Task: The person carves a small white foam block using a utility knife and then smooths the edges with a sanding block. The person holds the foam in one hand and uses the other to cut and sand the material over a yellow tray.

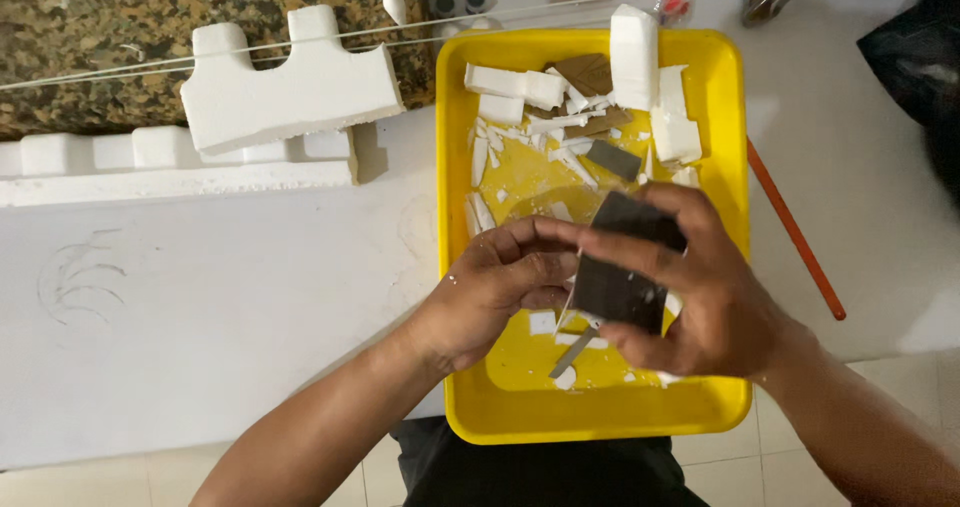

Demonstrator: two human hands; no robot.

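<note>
Both hands work over the near half of a yellow plastic tray (725,217). Right hand (700,297) has fingers (640,257) curled closed around a dark flat sheet (622,267), matte, roughly rectangular, looks like sandpaper or a sanding block but hard to tell. Left hand (500,287) is closed in a pinch, fingertips touching the sheet's left edge; a thin white sliver (568,302) shows just between the two hands, likely what it grips. Below the fingers a slim grey blade-like tool (572,355) lies on the tray floor.

Step in hand, judged: rubbing or trimming a small foam piece against the dark sheet. Next move would call for a steady pinch and light strokes; the foam is brittle.

Beyond the fingers: white foam scraps (520,132), chalky and angular, a second grey piece (613,159), brown card bits (585,72). Left of the tray, blocky notched foam packaging (290,87); right of it, a thin orange rod (795,232).
</note>
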